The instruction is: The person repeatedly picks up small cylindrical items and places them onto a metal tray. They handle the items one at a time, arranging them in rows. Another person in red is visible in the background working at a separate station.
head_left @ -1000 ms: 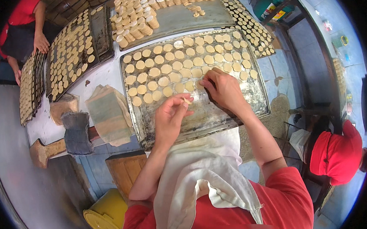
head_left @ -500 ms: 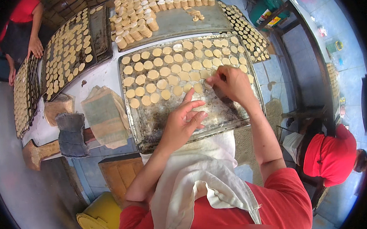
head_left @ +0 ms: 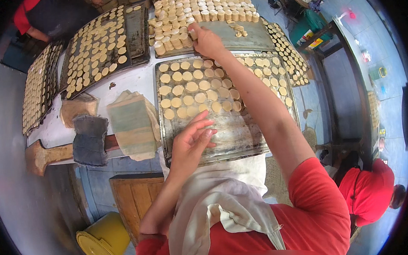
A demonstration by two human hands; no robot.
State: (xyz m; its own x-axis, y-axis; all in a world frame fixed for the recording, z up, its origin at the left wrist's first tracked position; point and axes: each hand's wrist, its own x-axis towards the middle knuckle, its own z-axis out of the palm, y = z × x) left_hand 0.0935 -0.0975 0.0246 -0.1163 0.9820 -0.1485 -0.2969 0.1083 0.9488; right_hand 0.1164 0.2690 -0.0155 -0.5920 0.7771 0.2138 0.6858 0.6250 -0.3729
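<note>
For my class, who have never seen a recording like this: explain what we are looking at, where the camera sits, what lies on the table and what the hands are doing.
There is no machine here: a person works with bare hands, filmed from a wide lens on their head looking down, so straight edges bend. The left hand rests on the bare near part of a metal baking tray partly filled with rows of flat pale dough rounds. The right hand reaches far forward to stacked dough pieces on another tray; whether it grips one is unclear. Folded cloths lie at the left.

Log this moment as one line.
right hand: reaching to stacked dough rounds | left hand: resting open on baking tray | tray: partly filled with dough discs
</note>
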